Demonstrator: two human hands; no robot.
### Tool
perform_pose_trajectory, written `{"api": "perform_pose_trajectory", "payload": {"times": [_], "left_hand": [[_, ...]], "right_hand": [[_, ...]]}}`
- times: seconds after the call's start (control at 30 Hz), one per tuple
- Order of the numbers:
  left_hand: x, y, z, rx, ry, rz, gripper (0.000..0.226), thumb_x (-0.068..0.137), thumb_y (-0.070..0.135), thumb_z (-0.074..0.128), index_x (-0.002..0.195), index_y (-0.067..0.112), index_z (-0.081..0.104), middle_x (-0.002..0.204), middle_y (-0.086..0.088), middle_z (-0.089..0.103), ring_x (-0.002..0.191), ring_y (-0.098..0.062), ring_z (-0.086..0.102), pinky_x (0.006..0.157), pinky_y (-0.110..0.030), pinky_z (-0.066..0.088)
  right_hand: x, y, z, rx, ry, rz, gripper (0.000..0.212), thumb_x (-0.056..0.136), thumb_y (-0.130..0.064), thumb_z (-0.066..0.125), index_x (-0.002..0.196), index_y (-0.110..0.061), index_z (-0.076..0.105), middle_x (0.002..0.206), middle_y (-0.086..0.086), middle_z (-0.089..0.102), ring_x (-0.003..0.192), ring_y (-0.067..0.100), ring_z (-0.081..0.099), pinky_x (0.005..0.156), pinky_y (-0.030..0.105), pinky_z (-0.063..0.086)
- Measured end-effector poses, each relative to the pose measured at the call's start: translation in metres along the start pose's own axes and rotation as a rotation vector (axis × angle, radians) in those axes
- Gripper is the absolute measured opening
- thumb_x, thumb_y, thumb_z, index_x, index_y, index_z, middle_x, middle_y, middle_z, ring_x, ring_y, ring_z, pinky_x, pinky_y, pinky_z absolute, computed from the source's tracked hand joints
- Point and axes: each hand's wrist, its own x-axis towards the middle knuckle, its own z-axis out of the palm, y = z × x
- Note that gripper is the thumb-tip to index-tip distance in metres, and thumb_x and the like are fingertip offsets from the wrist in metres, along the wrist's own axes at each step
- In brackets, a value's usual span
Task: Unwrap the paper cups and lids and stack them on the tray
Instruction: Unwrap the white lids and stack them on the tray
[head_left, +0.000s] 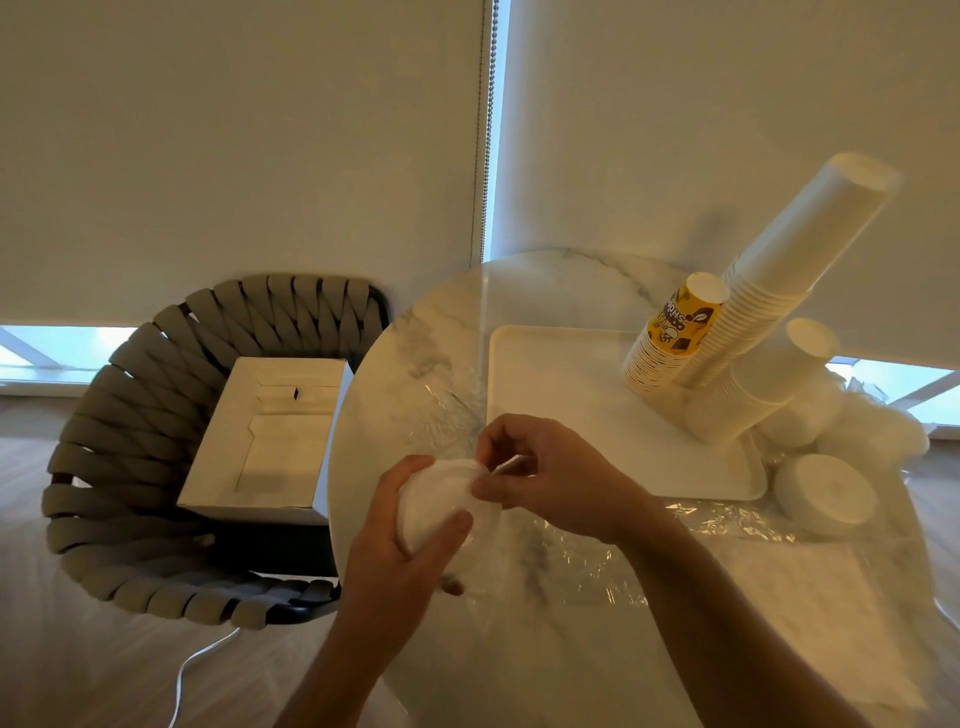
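Note:
My left hand (402, 540) grips a stack of white lids (434, 501) still in clear plastic wrap, held just above the table's near left part. My right hand (540, 475) pinches the wrap at the stack's top end. The white tray (561, 379) lies behind my hands. On its right side stand a tall stack of white paper cups (789, 270), a yellow printed cup stack (675, 332) and a short white cup stack (758, 384), all upside down. Another stack of lids (826, 493) sits right of the tray.
Loose clear wrap (727, 519) lies crumpled on the round marble table (415, 332). More white lids (878, 431) sit at the far right. An open cardboard box (275, 436) rests on a woven grey chair (135, 467) to the left.

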Motion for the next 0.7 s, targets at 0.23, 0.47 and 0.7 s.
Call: {"api": "perform_pose_trajectory", "payload": {"times": [0.23,0.47,0.7], "left_hand": [[-0.001,0.005,-0.002,-0.046,-0.054,0.001,0.040,0.075,0.035,0.068,0.111,0.037,0.051,0.094,0.036,0.057,0.092,-0.001,0.066,0.052,-0.035,0.060],[0.001,0.005,-0.006,-0.059,-0.091,0.042,0.019,0.082,0.030,0.060,0.101,0.027,0.057,0.096,0.029,0.059,0.092,-0.003,0.066,0.051,-0.036,0.060],[0.001,0.001,-0.009,-0.030,-0.025,-0.005,0.041,0.084,0.045,0.073,0.113,0.022,0.056,0.099,0.035,0.055,0.100,-0.016,0.063,0.058,-0.043,0.062]], "right_hand": [[-0.003,0.004,-0.006,0.260,-0.051,0.041,0.020,0.096,-0.005,0.066,0.112,-0.015,0.071,0.107,0.014,0.069,0.097,0.031,0.071,0.085,0.044,0.062],[-0.001,0.016,-0.017,0.440,-0.005,0.106,0.019,0.097,-0.007,0.061,0.114,-0.011,0.069,0.109,0.016,0.070,0.103,0.032,0.069,0.084,0.038,0.060],[0.001,0.027,-0.034,0.413,-0.098,0.125,0.026,0.091,-0.002,0.068,0.115,-0.011,0.067,0.105,0.015,0.071,0.098,0.029,0.072,0.079,0.034,0.060]]}}
